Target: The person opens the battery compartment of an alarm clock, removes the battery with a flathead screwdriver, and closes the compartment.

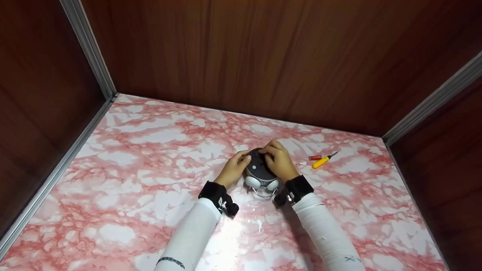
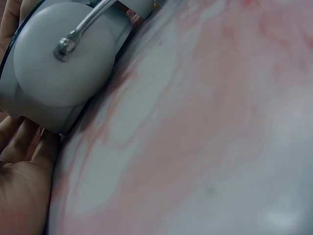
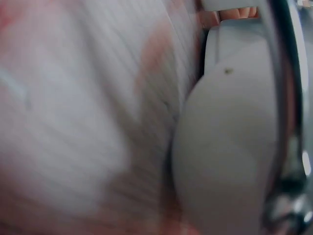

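Observation:
A twin-bell alarm clock (image 1: 260, 171) lies with its black back facing up, its two white bells and metal handle (image 1: 263, 196) toward the person. My left hand (image 1: 230, 170) grips the clock's left side, the thumb over the edge of the back. From the right, my right hand (image 1: 280, 162) holds the clock with bent fingers on the upper part of its back; the exact contact is too small to tell. In the left wrist view, a white bell (image 2: 63, 73) is close up with fingers under the casing. A bell (image 3: 225, 142) fills much of the blurred right wrist view.
Right of the clock, a yellow-handled screwdriver (image 1: 321, 162) lies beside a small red cylindrical thing (image 1: 315, 157), perhaps a battery. The red-and-white marbled tabletop (image 1: 150, 165) is bounded by dark wood panels (image 1: 233, 56) at the back and both sides.

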`<state>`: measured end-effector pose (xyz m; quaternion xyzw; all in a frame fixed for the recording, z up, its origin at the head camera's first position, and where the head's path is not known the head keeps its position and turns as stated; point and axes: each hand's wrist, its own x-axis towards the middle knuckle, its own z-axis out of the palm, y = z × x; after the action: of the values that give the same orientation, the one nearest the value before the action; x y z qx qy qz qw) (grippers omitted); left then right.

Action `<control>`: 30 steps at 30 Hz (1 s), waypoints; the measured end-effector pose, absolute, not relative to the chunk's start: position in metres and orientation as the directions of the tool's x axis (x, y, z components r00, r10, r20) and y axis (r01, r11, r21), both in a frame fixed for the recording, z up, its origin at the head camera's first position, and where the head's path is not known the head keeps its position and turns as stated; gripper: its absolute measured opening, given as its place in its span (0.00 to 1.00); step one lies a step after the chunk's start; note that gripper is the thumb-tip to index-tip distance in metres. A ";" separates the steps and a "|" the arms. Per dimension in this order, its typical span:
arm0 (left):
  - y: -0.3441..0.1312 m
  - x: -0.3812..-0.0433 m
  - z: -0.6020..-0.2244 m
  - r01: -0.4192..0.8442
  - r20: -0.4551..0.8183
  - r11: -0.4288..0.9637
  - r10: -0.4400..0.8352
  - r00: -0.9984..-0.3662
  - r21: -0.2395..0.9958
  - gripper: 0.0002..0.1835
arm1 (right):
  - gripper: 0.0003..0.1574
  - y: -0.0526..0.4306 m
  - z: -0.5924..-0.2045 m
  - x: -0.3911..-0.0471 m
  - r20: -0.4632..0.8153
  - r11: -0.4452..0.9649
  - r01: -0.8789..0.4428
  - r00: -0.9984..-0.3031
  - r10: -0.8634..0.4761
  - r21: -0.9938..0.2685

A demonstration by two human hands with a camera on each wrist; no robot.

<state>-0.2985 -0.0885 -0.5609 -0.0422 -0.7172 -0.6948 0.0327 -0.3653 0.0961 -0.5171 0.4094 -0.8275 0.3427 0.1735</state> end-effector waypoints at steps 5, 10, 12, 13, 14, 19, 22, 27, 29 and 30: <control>-0.088 -0.298 -0.559 0.103 0.103 0.014 0.019 -0.995 0.995 0.23 | 0.11 0.092 -0.513 -0.359 0.588 0.477 -0.795 -0.601 -0.541 -0.374; -0.088 -0.298 -0.557 0.077 0.077 0.011 0.028 -0.997 0.997 0.23 | 0.10 0.089 -0.513 -0.357 0.538 0.545 -0.745 -0.661 -0.523 -0.384; -0.087 -0.297 -0.557 0.085 0.085 0.006 0.023 -0.996 0.996 0.23 | 0.13 0.089 -0.514 -0.357 0.503 0.566 -0.723 -0.687 -0.524 -0.396; -0.087 -0.297 -0.558 0.087 0.087 0.004 0.018 -0.996 0.996 0.23 | 0.13 0.089 -0.515 -0.357 0.490 0.570 -0.717 -0.694 -0.528 -0.402; -0.086 -0.297 -0.558 0.088 0.088 0.002 0.015 -0.996 0.996 0.23 | 0.13 0.090 -0.515 -0.357 0.482 0.566 -0.714 -0.698 -0.531 -0.412; -0.084 -0.295 -0.560 0.075 0.076 -0.030 0.021 -0.997 0.997 0.23 | 0.05 0.095 -0.514 -0.361 0.471 0.514 -0.729 -0.684 -0.557 -0.452; -0.084 -0.294 -0.561 0.081 0.082 -0.012 0.023 -0.996 0.997 0.23 | 0.05 0.098 -0.509 -0.367 0.446 0.478 -0.733 -0.676 -0.586 -0.483; -0.087 -0.296 -0.561 0.092 0.092 0.045 0.009 -0.996 0.995 0.23 | 0.09 0.099 -0.496 -0.375 0.388 0.433 -0.732 -0.660 -0.643 -0.526; -0.087 -0.298 -0.561 0.091 0.091 0.039 0.007 -0.996 0.995 0.23 | 0.09 0.099 -0.491 -0.378 0.369 0.420 -0.736 -0.647 -0.667 -0.531; -0.088 -0.299 -0.560 0.091 0.091 0.035 0.007 -0.996 0.995 0.22 | 0.09 0.099 -0.489 -0.379 0.363 0.414 -0.741 -0.638 -0.679 -0.528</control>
<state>-0.2986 -0.0877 -0.5603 -0.0342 -0.7189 -0.6936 0.0303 -0.3792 0.0995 -0.4890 0.4228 -0.8396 0.3379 0.0460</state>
